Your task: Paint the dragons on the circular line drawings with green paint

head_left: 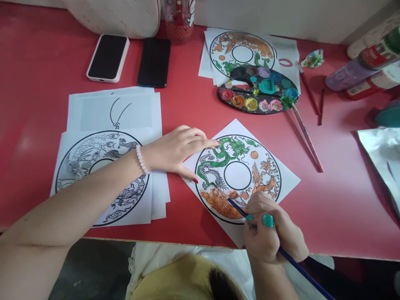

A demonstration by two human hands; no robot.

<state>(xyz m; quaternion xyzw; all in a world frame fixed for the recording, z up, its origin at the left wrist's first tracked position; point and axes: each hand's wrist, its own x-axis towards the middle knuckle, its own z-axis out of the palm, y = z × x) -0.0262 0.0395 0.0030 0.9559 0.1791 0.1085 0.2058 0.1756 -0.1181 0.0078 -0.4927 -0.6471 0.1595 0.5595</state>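
Note:
My right hand (273,229) grips a blue-handled paintbrush (237,206). The green-tinted bristles rest on a dragon in a ring-shaped drawing on a white sheet (286,179) turned cornerwise. Most of this dragon (223,156) is green; its lower left coils show bare outlines. Orange covers the animal figures at the bottom and right of the ring, and a small ball. My left hand (178,150), wearing a pale pink bead bracelet (141,159), lies with fingers spread on the sheet's left edge. Its forearm crosses a stack of uncoloured ring drawings (103,208).
Beyond the sheet lies a paint palette (231,105), with a brush (308,137) leaning on its right end. A partly coloured sheet (209,62) lies behind it. Two phones (108,58) are at the back left. Paint bottles (346,75) and more brushes (309,91) are at right.

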